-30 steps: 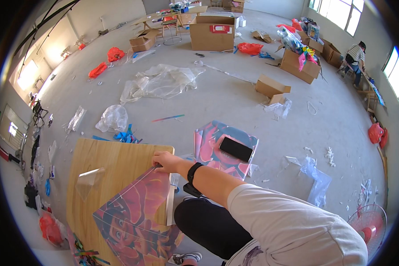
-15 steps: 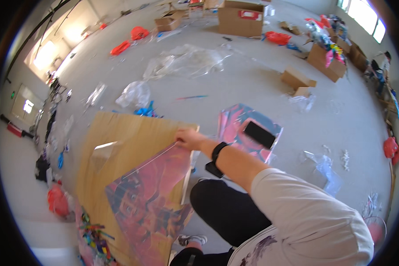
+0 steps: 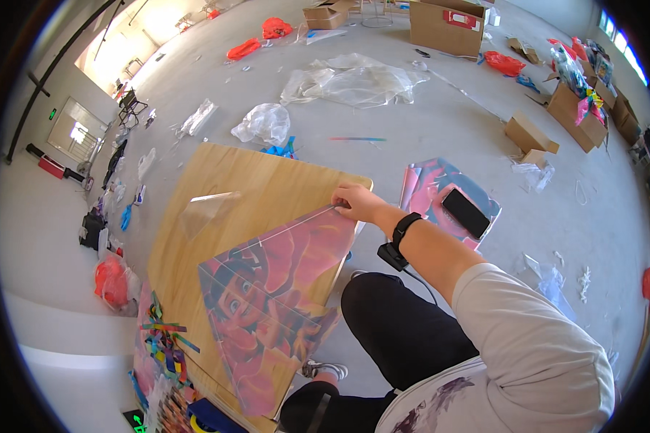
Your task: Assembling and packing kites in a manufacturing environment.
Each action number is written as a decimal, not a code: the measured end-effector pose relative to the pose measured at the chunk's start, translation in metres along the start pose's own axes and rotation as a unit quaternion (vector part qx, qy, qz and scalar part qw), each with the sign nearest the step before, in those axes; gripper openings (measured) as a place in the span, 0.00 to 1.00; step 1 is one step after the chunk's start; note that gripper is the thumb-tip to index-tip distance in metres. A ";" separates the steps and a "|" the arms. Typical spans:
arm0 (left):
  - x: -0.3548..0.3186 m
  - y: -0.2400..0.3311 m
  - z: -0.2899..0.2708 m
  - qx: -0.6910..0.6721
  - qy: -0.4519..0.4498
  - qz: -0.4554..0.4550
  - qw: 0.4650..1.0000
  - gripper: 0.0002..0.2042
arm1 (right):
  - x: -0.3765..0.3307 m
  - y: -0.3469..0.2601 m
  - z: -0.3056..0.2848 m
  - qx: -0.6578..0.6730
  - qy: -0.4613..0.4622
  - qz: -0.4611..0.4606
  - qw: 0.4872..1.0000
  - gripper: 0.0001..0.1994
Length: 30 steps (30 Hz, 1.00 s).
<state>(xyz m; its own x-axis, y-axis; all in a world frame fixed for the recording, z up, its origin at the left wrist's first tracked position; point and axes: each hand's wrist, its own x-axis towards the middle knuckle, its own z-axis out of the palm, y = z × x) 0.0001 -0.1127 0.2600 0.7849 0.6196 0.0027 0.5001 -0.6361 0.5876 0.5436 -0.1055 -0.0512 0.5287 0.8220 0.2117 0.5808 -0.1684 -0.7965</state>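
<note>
A pink and red kite (image 3: 267,299) printed with a cartoon figure lies on a light wooden board (image 3: 195,180), its thin white rods showing along the top edge and across the middle. At the kite's upper right corner, beside the board's far right corner, my right hand (image 3: 352,202) is closed with thumb and fingers pinching the tip. A black band (image 3: 406,228) circles that wrist, with a small black box hanging under it. A clear plastic piece (image 3: 206,211) rests on the board left of the kite. My left hand is out of view.
Right of the board, a phone (image 3: 466,213) rests on a stack of printed sheets (image 3: 427,189). Multicoloured ribbons (image 3: 167,339) lie at the board's lower left. Clear plastic (image 3: 357,81), a plastic bag (image 3: 263,124) and cardboard boxes (image 3: 446,30) are scattered on the floor.
The view has shifted, so the scene sits farther right and higher, and more shows at the lower left. My right hand keeps its pinch at the kite's corner.
</note>
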 end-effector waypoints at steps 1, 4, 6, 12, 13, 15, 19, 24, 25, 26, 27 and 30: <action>-0.001 -0.002 0.000 0.002 -0.001 0.005 1.000 0.06 | 0.000 0.000 0.000 0.001 -0.001 -0.001 1.000 0.09; -0.003 -0.003 0.001 -0.003 0.002 0.006 1.000 0.06 | 0.001 0.000 0.001 -0.009 -0.001 0.000 1.000 0.08; -0.003 -0.003 0.001 -0.010 0.004 0.003 1.000 0.06 | 0.001 0.002 0.002 -0.007 0.009 -0.013 1.000 0.07; -0.011 -0.014 -0.001 0.001 0.003 0.012 1.000 0.06 | 0.003 -0.001 0.007 0.001 0.016 -0.008 1.000 0.07; -0.014 -0.020 -0.001 0.016 -0.008 -0.002 1.000 0.06 | 0.002 -0.001 0.007 0.000 0.017 -0.007 1.000 0.07; -0.020 -0.028 -0.001 0.030 -0.021 -0.013 0.999 0.06 | 0.001 0.000 0.005 -0.007 0.033 -0.012 0.999 0.07; 0.005 -0.004 0.000 0.006 -0.021 0.044 0.999 0.06 | 0.001 0.019 0.008 -0.061 0.056 -0.015 0.996 0.08; 0.012 -0.022 0.001 0.019 -0.005 0.097 0.995 0.16 | -0.008 -0.004 0.034 -0.114 0.106 0.041 0.987 0.15; 0.018 -0.020 0.002 0.015 -0.016 0.102 0.994 0.15 | -0.014 -0.006 0.031 -0.129 0.117 0.055 0.983 0.17; 0.023 -0.020 0.003 0.016 -0.023 0.103 0.994 0.15 | -0.019 -0.007 0.029 -0.135 0.131 0.057 0.981 0.18; 0.026 -0.017 0.005 0.018 -0.036 0.105 0.994 0.14 | -0.025 -0.008 0.027 -0.138 0.143 0.056 0.978 0.20; 0.034 -0.015 0.005 0.020 -0.052 0.098 0.994 0.13 | -0.040 -0.023 0.025 -0.138 0.151 0.063 0.977 0.22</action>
<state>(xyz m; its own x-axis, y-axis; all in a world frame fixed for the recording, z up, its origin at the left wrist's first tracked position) 0.0207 -0.0847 0.2470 0.9012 0.4324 0.0289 0.3465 -0.7590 0.5512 0.4930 -0.1211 -0.0555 0.7407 0.5947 0.3126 0.6225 -0.4325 -0.6522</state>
